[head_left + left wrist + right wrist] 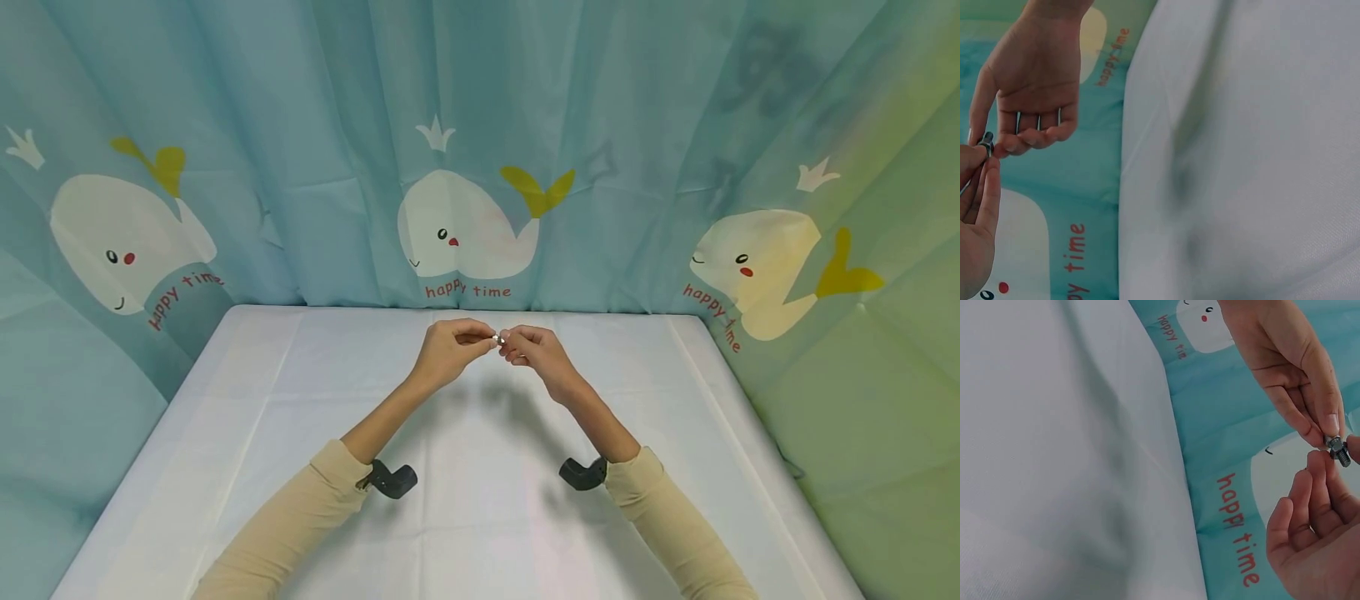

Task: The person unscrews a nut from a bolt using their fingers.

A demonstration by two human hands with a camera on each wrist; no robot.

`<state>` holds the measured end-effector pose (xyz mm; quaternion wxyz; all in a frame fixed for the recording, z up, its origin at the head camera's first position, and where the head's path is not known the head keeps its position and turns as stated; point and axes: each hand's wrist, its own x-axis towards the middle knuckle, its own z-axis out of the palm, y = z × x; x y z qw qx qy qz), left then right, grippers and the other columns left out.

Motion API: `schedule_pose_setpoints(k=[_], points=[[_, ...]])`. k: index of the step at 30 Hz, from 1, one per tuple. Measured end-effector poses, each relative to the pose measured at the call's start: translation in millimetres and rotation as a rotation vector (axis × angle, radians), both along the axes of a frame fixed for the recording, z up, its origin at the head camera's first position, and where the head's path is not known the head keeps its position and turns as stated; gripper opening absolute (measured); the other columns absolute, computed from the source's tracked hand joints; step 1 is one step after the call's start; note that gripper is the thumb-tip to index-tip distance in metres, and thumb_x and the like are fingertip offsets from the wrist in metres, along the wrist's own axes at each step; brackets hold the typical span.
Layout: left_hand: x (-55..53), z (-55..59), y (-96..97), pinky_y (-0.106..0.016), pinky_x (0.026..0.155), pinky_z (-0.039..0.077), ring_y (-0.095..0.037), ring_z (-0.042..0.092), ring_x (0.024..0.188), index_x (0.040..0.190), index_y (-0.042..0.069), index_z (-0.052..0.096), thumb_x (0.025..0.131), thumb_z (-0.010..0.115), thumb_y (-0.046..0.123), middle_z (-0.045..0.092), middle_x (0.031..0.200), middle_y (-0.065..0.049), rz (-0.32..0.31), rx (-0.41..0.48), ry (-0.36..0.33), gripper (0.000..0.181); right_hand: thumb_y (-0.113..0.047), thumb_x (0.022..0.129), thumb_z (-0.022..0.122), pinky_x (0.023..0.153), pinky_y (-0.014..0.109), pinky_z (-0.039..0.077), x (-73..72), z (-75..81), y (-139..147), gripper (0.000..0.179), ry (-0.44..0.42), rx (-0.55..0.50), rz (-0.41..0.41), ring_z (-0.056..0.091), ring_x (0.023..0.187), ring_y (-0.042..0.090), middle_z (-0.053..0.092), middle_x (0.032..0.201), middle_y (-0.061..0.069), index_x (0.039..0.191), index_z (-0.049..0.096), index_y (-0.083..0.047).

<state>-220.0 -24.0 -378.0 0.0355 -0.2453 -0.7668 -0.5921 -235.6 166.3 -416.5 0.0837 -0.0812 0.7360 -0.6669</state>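
Observation:
A small silver metal bolt (498,340) is held in the air between both hands, over the far part of the white table. My left hand (444,354) pinches one end of it between thumb and fingertips. From the other side, the thumb and index finger of my right hand (542,358) grip it too. In the right wrist view the bolt (1340,452) shows a threaded end and a wider piece around it that looks like a nut. Fingertips hide part of the bolt (987,141) in the left wrist view; the right hand's other fingers are loosely bent there.
A white cloth covers the table (480,500). Blue-green curtains (315,167) printed with whales hang behind and at both sides, close to the table's edges. A dark curved device (393,479) is strapped at the left wrist, and a similar device (583,473) at the right.

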Motion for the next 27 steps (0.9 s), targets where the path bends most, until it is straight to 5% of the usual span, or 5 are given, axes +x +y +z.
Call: schedule_pose_setpoints(k=[15, 27], points=[[-0.7, -0.6, -0.6, -0.026, 0.071, 0.053, -0.026, 0.066, 0.083, 0.093, -0.006, 0.069, 0.082, 0.068, 0.002, 0.067, 0.091, -0.016, -0.005, -0.001, -0.013, 0.014, -0.009, 0.087, 0.064, 0.083, 0.036, 0.048, 4.6, 6.9, 0.9, 0.025, 0.098, 0.004, 0.035, 0.059, 0.090, 0.020, 0.062, 0.102, 0.009, 0.109, 0.061, 0.002], [-1.4, -1.3, -0.4, -0.027, 0.071, 0.053, -0.025, 0.066, 0.082, 0.093, -0.005, 0.069, 0.082, 0.068, 0.002, 0.067, 0.091, -0.015, -0.001, -0.004, -0.008, 0.014, -0.015, 0.085, 0.067, 0.087, 0.054, 0.042, -0.1, -0.4, 3.2, 0.033, 0.106, -0.002, 0.043, 0.058, 0.090, 0.025, 0.060, 0.106, 0.010, 0.114, 0.059, -0.002]])
